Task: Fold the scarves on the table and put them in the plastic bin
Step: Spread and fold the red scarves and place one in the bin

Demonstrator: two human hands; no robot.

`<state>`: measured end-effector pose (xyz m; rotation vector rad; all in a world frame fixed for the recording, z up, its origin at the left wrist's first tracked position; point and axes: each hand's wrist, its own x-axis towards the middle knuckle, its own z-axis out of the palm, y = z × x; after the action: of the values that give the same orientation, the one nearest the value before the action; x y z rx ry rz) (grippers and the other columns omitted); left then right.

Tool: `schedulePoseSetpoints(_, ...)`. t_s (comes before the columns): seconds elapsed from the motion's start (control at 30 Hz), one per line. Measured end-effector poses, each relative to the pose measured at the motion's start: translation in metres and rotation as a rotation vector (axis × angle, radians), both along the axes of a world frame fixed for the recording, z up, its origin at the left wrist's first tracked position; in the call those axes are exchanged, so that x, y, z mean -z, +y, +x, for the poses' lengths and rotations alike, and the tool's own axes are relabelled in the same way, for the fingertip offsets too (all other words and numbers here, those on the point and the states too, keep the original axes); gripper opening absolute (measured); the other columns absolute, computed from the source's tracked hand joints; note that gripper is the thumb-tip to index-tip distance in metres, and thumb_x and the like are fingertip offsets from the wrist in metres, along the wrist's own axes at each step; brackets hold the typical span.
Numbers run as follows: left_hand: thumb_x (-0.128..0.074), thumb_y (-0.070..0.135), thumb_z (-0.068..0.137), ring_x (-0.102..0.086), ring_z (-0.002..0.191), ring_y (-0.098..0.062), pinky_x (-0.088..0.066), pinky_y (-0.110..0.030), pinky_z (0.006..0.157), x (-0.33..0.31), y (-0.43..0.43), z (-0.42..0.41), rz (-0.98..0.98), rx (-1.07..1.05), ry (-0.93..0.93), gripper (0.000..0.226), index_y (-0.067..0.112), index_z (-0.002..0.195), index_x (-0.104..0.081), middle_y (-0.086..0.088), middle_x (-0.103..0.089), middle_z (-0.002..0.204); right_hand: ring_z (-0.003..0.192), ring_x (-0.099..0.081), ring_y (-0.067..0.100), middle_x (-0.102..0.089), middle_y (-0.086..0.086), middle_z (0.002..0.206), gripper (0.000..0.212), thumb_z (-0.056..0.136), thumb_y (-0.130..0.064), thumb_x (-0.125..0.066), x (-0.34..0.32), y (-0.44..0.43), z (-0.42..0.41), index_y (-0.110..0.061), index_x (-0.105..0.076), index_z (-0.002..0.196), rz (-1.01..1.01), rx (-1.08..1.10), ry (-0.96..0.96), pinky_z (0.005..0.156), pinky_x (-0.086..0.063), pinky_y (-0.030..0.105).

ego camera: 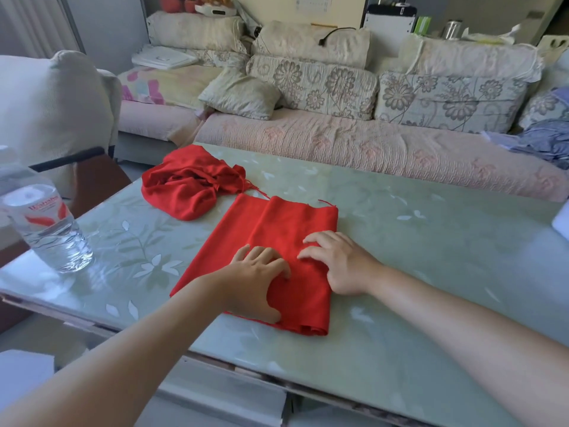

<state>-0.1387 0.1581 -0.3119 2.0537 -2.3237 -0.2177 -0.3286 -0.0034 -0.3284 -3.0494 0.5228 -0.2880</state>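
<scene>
The folded red scarf (277, 229) lies flat on the green table (431, 248), its long axis running away from the near edge with the fringed end far. The left hand (255, 282) and right hand (335, 263) press palm-down on its near half, fingers spread and gripping nothing. Beyond it to the left, a crumpled red scarf (187, 183) lies heaped.

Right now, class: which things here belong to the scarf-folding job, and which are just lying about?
Job: flat scarf, crumpled scarf, left hand and right hand, both resting on the flat one.
Lying about: water bottle, sofa cushion, blue cloth.
</scene>
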Motion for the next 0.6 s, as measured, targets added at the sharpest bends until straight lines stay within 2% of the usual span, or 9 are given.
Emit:
schedulePoseSetpoints(0.1,-0.072,0.052,0.059,-0.034,0.119,-0.015,-0.025,-0.033,0.108,0.0,0.011,-0.005,0.009,0.008,-0.009,0.071,0.038,0.122,-0.041,0.011,-0.035,0.122,0.116,-0.05,0.023,-0.05,0.001,0.125,0.072,0.062,-0.009,-0.049,0.001,0.023,-0.021,-0.029,-0.058,0.13,-0.062,-0.079,0.051,0.103,-0.041,0.036)
schedulePoseSetpoints(0.2,-0.066,0.047,0.063,-0.037,0.114,-0.014,-0.038,-0.037,0.099,0.004,0.018,-0.014,0.017,-0.021,0.112,0.063,0.041,0.122,-0.043,0.013,-0.037,0.12,0.101,-0.059,0.027,-0.06,0.004,0.114,0.057,0.071,-0.011,-0.047,0.007,0.036,-0.029,-0.028,-0.068,0.122,-0.133,-0.152,-0.032,0.089,-0.05,0.038)
schedulePoseSetpoints(0.33,-0.045,0.051,0.067,-0.041,0.119,-0.01,-0.036,-0.034,0.105,0.002,0.021,-0.025,0.05,-0.059,0.295,0.056,0.043,0.122,-0.055,0.017,-0.046,0.123,0.087,-0.071,0.024,-0.075,0.001,0.103,0.047,0.071,-0.015,-0.042,0.008,0.038,-0.038,-0.021,-0.079,0.1,-0.062,-0.165,-0.089,0.075,-0.059,0.033)
schedulePoseSetpoints(0.43,-0.046,0.039,0.074,-0.051,0.111,-0.005,-0.037,-0.024,0.103,-0.011,0.018,-0.027,0.072,-0.104,0.409,0.044,0.033,0.112,-0.068,0.013,-0.058,0.118,0.093,-0.07,0.018,-0.076,-0.007,0.099,0.042,0.069,-0.015,-0.043,-0.015,0.037,-0.033,-0.022,-0.08,0.088,0.097,-0.002,-0.012,0.079,-0.057,0.032)
schedulePoseSetpoints(0.5,-0.05,0.025,0.08,-0.058,0.104,-0.006,-0.042,-0.023,0.097,-0.019,0.016,-0.02,0.041,-0.213,0.456,0.033,0.03,0.105,-0.072,0.011,-0.066,0.111,0.1,-0.066,0.018,-0.074,-0.008,0.103,0.037,0.077,-0.014,-0.046,-0.03,0.034,-0.017,-0.025,-0.077,0.092,0.086,0.072,0.095,0.085,-0.052,0.031)
schedulePoseSetpoints(0.6,-0.052,0.015,0.085,-0.061,0.104,-0.017,-0.046,-0.027,0.09,-0.018,0.013,0.004,-0.101,-0.36,0.321,0.029,0.024,0.104,-0.072,0.003,-0.069,0.108,0.112,-0.061,0.02,-0.069,-0.006,0.115,0.033,0.087,-0.016,-0.049,-0.041,0.029,0.021,-0.028,-0.072,0.108,0.024,0.118,0.113,0.093,-0.047,0.033)
